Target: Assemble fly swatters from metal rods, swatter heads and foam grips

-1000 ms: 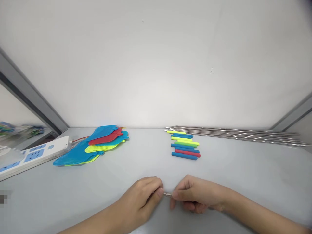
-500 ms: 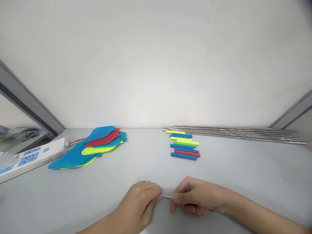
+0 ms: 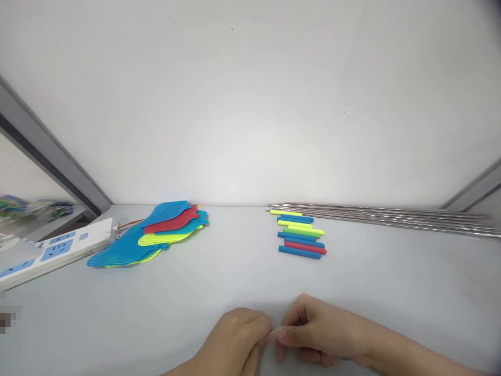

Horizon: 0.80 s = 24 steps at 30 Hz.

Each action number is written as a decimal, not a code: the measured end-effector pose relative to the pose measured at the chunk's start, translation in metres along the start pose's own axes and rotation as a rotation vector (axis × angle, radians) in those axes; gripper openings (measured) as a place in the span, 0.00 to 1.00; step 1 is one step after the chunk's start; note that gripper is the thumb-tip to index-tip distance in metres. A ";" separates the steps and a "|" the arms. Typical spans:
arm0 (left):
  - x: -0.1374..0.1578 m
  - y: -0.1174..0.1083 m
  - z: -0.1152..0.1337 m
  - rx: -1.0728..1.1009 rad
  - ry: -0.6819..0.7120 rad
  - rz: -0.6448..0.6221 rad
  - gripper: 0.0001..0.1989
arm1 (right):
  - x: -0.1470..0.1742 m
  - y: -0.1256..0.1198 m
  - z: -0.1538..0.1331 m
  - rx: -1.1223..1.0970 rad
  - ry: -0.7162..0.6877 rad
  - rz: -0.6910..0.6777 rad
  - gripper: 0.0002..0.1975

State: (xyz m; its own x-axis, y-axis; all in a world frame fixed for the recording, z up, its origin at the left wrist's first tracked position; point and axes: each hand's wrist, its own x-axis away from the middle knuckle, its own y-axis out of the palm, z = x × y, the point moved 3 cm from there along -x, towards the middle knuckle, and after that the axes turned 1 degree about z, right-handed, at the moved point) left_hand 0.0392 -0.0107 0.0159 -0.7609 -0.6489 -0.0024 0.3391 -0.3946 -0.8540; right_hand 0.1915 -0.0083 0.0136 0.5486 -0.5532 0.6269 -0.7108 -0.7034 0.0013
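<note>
Near the front of the table, my left hand (image 3: 238, 337) is closed, its thumb and fingertips pinched together. My right hand (image 3: 319, 330) is also closed, thumb against forefinger, and its fingertips nearly touch those of the left. Both hands grip a thin metal rod (image 3: 274, 333). Only a tiny bit of it shows between the fingertips, and a short stretch appears under the right wrist. The fingers cover the rest.
Blue, red and yellow mesh fly swatter heads (image 3: 125, 246) lie in a pile at left, beside a white power strip (image 3: 99, 230). Several coloured plastic handles (image 3: 299, 253) lie beyond my hands. Long metal rods (image 3: 376, 213) run along the wall (image 3: 250, 104) at right.
My hands have come together, so the stretch of rod that showed between them is now almost hidden. The left hand has shifted right, and the view has tilted slightly.
</note>
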 end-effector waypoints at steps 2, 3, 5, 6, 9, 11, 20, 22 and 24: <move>0.000 -0.001 0.001 0.008 0.008 -0.016 0.11 | 0.000 0.001 0.000 -0.004 0.002 -0.005 0.17; 0.000 -0.001 0.001 0.014 0.007 -0.020 0.11 | 0.000 0.001 0.000 -0.008 0.004 -0.008 0.17; 0.000 -0.004 0.002 0.031 -0.002 -0.023 0.12 | 0.000 0.002 0.000 -0.016 0.002 -0.014 0.18; 0.000 -0.005 0.003 0.043 -0.004 -0.022 0.12 | 0.001 0.001 0.000 -0.020 -0.002 -0.017 0.18; 0.001 -0.008 0.004 0.081 -0.001 -0.009 0.15 | 0.002 0.000 -0.002 -0.025 -0.017 -0.036 0.19; 0.001 -0.009 0.004 0.096 -0.001 -0.008 0.15 | 0.003 -0.001 -0.002 -0.025 -0.021 -0.056 0.19; -0.001 -0.017 0.008 0.179 -0.062 -0.029 0.17 | 0.003 -0.007 -0.004 -0.116 0.008 -0.169 0.21; -0.002 -0.017 0.008 0.203 -0.089 0.000 0.17 | 0.002 -0.009 -0.005 -0.152 0.006 -0.195 0.20; -0.002 -0.017 0.007 0.218 -0.115 0.040 0.17 | 0.002 -0.010 -0.005 -0.168 0.006 -0.204 0.20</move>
State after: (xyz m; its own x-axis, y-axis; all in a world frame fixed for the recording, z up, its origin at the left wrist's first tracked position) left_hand 0.0392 -0.0074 0.0341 -0.6805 -0.7319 0.0357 0.4890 -0.4899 -0.7217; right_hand 0.1976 0.0000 0.0186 0.6860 -0.4045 0.6048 -0.6491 -0.7157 0.2576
